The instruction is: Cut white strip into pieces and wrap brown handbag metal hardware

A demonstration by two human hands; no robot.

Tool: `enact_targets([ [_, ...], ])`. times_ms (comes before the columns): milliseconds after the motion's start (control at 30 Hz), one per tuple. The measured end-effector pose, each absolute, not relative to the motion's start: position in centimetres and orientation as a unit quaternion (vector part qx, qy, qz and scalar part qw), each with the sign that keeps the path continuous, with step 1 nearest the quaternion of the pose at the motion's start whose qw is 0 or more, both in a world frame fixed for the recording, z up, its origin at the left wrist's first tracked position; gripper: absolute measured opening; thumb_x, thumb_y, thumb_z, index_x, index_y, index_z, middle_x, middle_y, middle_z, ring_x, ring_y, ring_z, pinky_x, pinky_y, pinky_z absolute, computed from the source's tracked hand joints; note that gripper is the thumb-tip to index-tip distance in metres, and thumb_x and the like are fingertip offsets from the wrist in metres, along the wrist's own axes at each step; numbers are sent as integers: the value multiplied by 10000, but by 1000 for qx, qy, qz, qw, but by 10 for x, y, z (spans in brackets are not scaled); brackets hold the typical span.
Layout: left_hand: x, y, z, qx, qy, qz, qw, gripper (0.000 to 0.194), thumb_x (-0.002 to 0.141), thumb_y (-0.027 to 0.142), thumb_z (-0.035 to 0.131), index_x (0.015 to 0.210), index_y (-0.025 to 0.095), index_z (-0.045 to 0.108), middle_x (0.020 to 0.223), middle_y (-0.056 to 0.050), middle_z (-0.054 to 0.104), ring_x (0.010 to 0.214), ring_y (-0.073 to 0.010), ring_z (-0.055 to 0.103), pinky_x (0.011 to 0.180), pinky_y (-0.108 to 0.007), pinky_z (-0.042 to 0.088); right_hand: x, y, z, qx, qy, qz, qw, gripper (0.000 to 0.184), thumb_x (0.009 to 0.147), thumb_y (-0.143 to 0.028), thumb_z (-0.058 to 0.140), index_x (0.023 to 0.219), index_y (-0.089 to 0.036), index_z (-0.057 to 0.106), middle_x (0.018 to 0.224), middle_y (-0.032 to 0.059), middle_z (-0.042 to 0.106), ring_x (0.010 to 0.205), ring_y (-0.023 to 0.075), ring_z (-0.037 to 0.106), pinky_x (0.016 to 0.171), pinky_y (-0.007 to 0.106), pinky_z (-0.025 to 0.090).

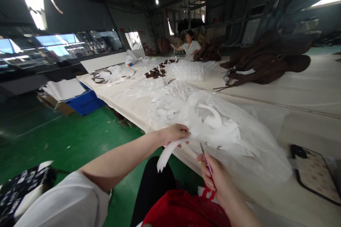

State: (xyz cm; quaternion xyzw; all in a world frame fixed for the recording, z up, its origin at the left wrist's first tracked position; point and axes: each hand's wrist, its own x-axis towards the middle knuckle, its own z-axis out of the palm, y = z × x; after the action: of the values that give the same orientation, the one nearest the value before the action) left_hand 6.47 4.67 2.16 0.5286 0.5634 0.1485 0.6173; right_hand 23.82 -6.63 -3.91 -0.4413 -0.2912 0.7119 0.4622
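Observation:
My left hand is closed on a bundle of white strips, whose cut ends hang over the table's near edge. A short way to the right, my right hand grips pink-handled scissors, their narrow metal tip pointing up and away from me. The tip is apart from the strips. Just beyond both hands lies a large clear plastic bag with white strips and small white pieces in and around it.
The pale-covered table carries a phone at right, brown garments, brown pieces and clear plastic packets. A person is at the far side. A blue box stands on the green floor at left.

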Motion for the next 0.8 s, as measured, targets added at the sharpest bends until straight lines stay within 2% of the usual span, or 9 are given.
enact_targets([
  [267, 52, 44, 22, 566, 535, 124, 615, 350, 681, 455, 764, 818, 153, 651, 665, -17, 671, 572, -140, 588, 552, -245, 457, 223, -59, -58, -412, -279, 753, 430, 532, 731, -690, 591, 827, -167, 600, 454, -127, 339, 291, 24, 219, 294, 169, 129],
  [467, 43, 32, 27, 537, 514, 133, 655, 434, 662, 507, 780, 860, 148, 638, 643, -12, 652, 520, -118, 556, 547, -250, 450, 217, -53, -63, -402, -280, 763, 422, 529, 715, -698, 602, 803, -176, 588, 452, -123, 346, 285, 21, 211, 287, 169, 107],
  [667, 34, 32, 20, 520, 528, 147, 655, 474, 654, 507, 794, 895, 123, 656, 686, -34, 660, 574, -132, 582, 572, -262, 473, 210, -57, -65, -380, -285, 762, 441, 465, 806, -647, 558, 795, -183, 585, 479, -113, 343, 309, 15, 204, 309, 170, 100],
  [800, 28, 29, 16, 511, 536, 151, 654, 470, 650, 493, 799, 892, 121, 646, 684, -19, 644, 541, -119, 564, 547, -257, 476, 205, -60, -67, -390, -301, 762, 420, 514, 775, -687, 556, 796, -176, 599, 471, -115, 345, 297, 16, 208, 298, 170, 104],
])
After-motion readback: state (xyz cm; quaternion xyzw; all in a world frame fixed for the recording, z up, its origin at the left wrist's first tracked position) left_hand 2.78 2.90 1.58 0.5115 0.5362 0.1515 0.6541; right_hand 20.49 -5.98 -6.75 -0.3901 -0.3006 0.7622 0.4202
